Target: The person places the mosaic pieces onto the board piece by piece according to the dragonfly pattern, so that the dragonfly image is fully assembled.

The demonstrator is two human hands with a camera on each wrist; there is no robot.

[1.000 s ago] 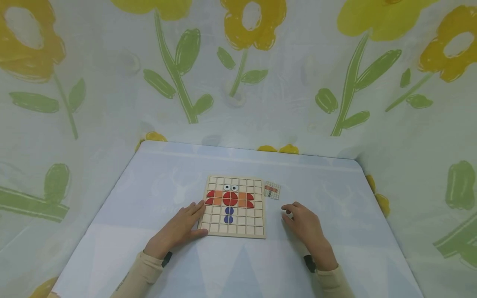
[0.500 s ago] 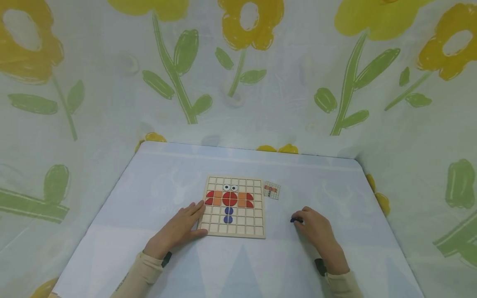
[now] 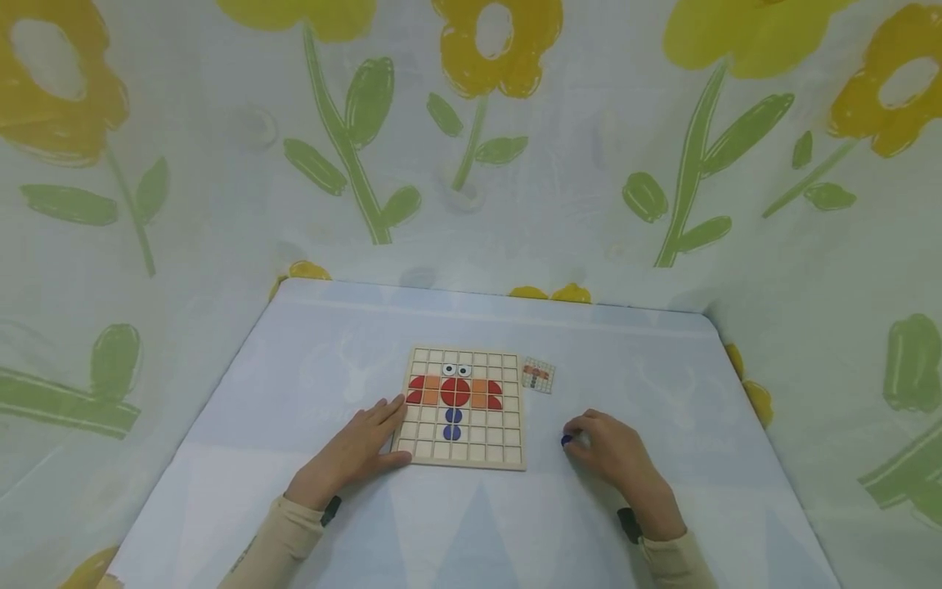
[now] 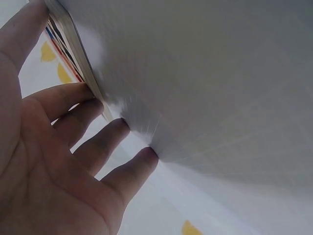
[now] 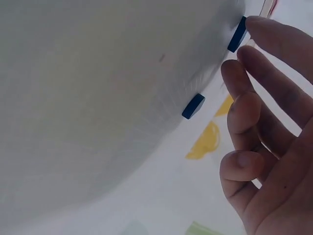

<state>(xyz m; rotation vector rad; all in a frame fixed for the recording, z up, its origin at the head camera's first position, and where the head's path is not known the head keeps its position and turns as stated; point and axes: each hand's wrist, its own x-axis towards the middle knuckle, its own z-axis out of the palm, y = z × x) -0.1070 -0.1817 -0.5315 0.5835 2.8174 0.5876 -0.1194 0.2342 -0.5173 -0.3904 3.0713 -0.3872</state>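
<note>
A square wooden grid board (image 3: 489,450) lies mid-table, bearing a figure of red, orange and blue pieces with two eye tiles. My left hand (image 3: 353,450) rests against its left edge, thumb at the near corner; in the left wrist view its fingertips (image 4: 90,93) meet the board's rim (image 4: 80,49). Right of the board, my right hand (image 3: 614,454) has thumb and forefinger at a small blue tile (image 3: 566,440) and seems to pinch it low over the tabletop. A second blue tile (image 5: 193,106) lies nearby in the right wrist view, hidden by the hand from above.
A small pattern card (image 3: 538,375) showing the same figure lies off the board's upper right corner. The pale table (image 3: 353,327) ends at a flower-printed cloth wall (image 3: 574,204) behind and at both sides.
My right hand first drew back to the right, where blue tiles came into sight at its fingertips, then shifted slightly left with one. The left hand and the board stay put.
</note>
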